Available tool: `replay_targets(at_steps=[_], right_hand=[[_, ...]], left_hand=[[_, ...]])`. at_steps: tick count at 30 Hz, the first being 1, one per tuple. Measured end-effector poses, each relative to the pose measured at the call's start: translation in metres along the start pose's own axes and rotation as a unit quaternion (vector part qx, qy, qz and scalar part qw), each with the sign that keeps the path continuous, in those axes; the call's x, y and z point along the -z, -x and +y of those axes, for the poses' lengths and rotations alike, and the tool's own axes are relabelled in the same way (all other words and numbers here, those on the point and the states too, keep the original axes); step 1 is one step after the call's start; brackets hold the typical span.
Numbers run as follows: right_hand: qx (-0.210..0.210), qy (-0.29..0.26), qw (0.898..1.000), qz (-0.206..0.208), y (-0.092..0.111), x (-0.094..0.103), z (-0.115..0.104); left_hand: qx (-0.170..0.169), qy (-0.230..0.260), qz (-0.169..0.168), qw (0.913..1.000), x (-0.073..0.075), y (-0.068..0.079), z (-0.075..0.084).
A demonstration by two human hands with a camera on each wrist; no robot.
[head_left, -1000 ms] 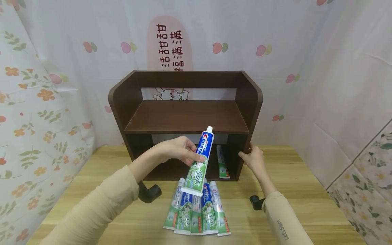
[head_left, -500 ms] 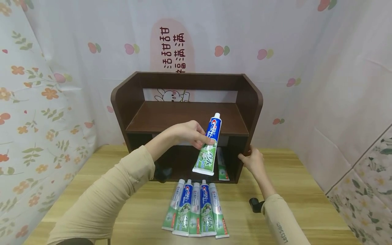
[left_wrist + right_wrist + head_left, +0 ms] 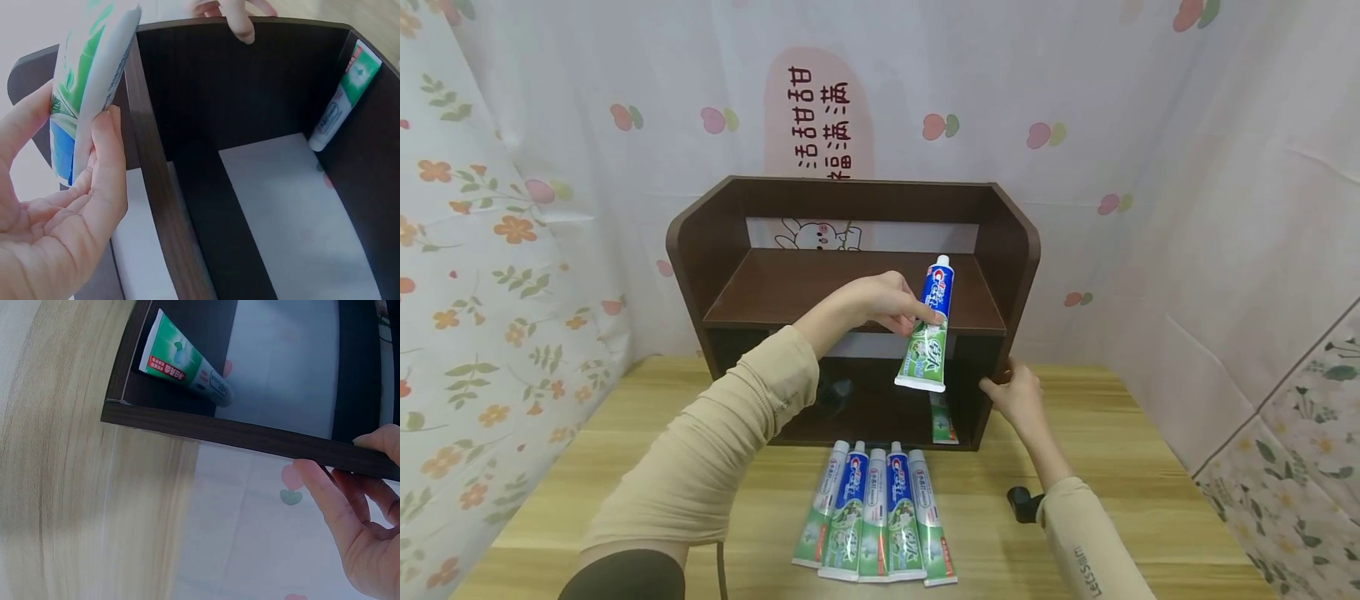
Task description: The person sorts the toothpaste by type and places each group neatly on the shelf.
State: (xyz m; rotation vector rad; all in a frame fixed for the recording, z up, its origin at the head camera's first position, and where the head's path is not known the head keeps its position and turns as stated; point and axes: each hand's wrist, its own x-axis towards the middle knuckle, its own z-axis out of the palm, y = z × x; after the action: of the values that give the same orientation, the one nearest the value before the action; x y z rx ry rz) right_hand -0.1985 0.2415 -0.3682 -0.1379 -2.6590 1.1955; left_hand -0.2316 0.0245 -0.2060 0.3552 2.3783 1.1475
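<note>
We've got soft, even head-view light, but the lower shelf bay [image 3: 865, 418] looks murky around six o'clock.

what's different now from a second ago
The left hand has carried its toothpaste tube up and rightward in the head view, no longer overlapping the five tubes on the table. Nothing was newly gripped or released. The right hand still grips the side of the shelf; the other tubes stayed put.

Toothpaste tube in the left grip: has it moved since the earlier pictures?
Yes: the held tube has gone up and right in the head view, against the brown shelf.
</note>
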Motion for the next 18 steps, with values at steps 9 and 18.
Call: replay_targets(at_steps=[9,18], right_hand=[[-0.003,-0.013,1.000,0.002,0.001,0.000,0.001],[-0.010,-0.020,1.000,0.004,0.001,-0.001,0.001]], left_hand=[[0.023,0.040,0.018,0.9988,0.004,-0.019,0.015],[0.033,0.095,0.053,0.9935,0.002,-0.043,0.025]])
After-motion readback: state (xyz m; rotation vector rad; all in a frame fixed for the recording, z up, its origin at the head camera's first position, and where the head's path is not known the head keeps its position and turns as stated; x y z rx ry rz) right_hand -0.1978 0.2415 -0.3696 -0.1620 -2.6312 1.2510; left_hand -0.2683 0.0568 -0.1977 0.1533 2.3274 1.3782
